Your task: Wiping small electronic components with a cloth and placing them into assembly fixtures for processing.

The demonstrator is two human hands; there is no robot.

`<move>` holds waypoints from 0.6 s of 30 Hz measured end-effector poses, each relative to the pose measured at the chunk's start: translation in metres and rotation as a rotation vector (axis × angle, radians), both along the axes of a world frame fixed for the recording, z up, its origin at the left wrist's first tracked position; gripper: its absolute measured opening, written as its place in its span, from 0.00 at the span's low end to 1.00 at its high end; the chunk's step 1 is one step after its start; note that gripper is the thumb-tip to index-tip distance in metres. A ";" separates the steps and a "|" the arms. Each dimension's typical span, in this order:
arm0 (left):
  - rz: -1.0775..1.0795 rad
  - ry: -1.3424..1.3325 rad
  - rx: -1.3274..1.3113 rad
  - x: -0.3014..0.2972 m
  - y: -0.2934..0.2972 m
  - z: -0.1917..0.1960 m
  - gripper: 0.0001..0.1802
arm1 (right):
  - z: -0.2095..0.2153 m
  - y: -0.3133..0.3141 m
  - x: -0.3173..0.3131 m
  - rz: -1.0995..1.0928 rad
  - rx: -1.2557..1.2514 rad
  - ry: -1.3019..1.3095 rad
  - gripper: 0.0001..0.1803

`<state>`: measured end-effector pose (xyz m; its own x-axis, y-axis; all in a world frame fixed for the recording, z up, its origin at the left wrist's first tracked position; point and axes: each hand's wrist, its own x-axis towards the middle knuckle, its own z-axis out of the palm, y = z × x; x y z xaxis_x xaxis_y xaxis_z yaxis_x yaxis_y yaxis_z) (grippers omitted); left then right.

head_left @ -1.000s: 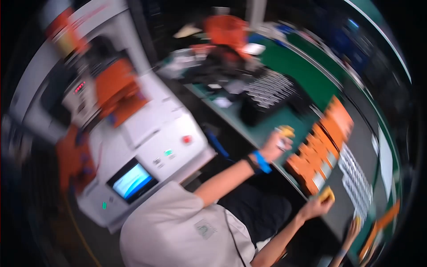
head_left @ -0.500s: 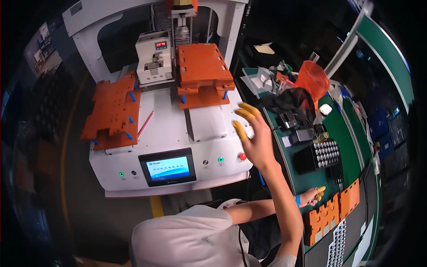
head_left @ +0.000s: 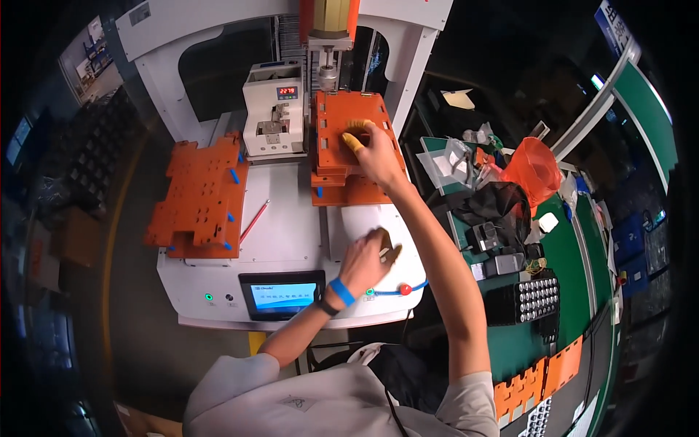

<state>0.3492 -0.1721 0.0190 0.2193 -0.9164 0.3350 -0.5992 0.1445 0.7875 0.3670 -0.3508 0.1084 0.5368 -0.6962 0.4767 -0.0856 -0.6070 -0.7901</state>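
Observation:
My right hand (head_left: 377,154), with yellow finger covers, is over the orange fixture (head_left: 338,109) under the machine's spindle (head_left: 328,73). Its thumb and fingers are bent and apart, at or just above the top plate; whether they touch it is unclear. My left hand (head_left: 364,262), with a blue wristband (head_left: 341,293), hovers over the white machine front below that fixture. Its yellow-covered fingers are apart, slightly smeared, and nothing shows between them. A second orange fixture (head_left: 196,193) with blue pins stands at the left of the machine bed.
A white feeder unit (head_left: 273,109) with a red display stands between the fixtures. A red pencil-like stick (head_left: 255,221) lies on the bed. The screen (head_left: 284,295) and a red button (head_left: 405,290) are in front. The green bench (head_left: 455,320) at right holds a black tray of metal cylinders (head_left: 537,298) and orange plates (head_left: 520,393).
My left hand has come back from the green bench to above the machine front. My right hand has moved up and left onto or over the orange fixture. The view has shifted.

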 end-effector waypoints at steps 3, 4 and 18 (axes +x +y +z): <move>0.134 -0.227 -0.045 0.025 -0.033 -0.050 0.15 | -0.003 -0.017 0.050 0.010 0.034 -0.072 0.18; 0.181 -0.224 -0.012 0.023 -0.035 -0.051 0.17 | -0.003 -0.022 0.057 0.018 0.060 -0.012 0.17; 0.106 -0.183 0.161 0.019 -0.037 -0.045 0.22 | 0.031 0.059 0.066 0.056 -0.993 -0.148 0.05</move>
<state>0.3683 -0.2089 -0.0262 0.2666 -0.9362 0.2292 -0.7385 -0.0456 0.6727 0.4333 -0.2913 0.1397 0.4453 0.0775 0.8920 0.0217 -0.9969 0.0758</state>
